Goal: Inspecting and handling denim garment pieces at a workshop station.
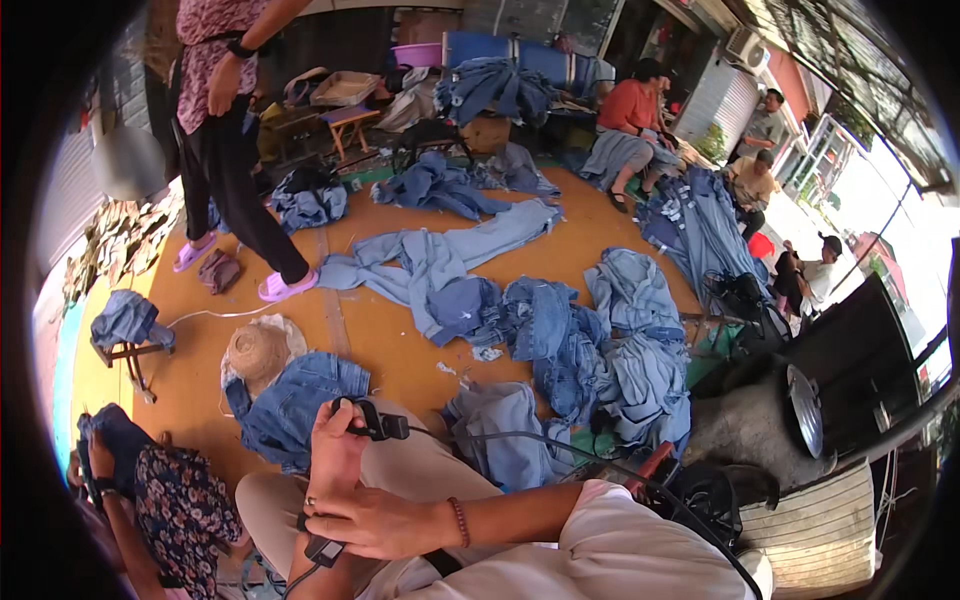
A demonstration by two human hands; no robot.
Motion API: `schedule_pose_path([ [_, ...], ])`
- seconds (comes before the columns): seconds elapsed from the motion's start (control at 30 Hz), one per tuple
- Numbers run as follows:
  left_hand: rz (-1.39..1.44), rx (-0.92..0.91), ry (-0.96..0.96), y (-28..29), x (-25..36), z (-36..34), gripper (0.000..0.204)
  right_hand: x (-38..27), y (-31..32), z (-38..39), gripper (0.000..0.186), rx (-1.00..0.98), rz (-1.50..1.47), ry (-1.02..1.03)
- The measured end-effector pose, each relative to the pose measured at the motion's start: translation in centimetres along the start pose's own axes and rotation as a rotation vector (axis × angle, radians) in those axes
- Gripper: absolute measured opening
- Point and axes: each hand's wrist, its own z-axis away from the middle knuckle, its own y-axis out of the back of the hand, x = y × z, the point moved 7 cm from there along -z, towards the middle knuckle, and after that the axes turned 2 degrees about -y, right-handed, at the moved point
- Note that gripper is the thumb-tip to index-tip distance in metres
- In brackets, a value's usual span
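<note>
With left fingers (341,416) curled closely round black device (390,426), seven o'clock; clasps left wrist (333,480) with right hand (385,522); seems light, rigid; best gripped by casing, not cable (540,437).

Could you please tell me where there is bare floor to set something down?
The orange floor is bare between the straw hat and the pale jeans, and between that hat and the denim-draped stool, apart from a thin white cable. To the right, the denim heap makes it crowded.
</note>
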Motion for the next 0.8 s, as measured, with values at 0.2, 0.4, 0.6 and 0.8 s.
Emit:
schedule_pose_path([
  [0.2,-0.071,-0.094,-0.037,-0.1,-0.9,-0.2,0.010,1.1,-2.5,1.0,0.042,0.113,-0.101,0.002],
  [0.4,-0.222,-0.184,-0.138,-0.8,-0.4,0.1,0.008,-0.7,-0.8,-0.4,0.032,0.033,-0.085,-0.007],
  [0.6,-0.515,-0.136,-0.269,-1.5,-0.1,0.7,0.008,-0.2,-1.7,-1.1,0.034,-0.158,-0.173,-0.018],
  [0.8,-0.937,-0.116,-0.427,0.7,-1.5,1.1,0.012,0.5,-1.5,-2.1,0.032,-0.210,-0.254,-0.155],
])
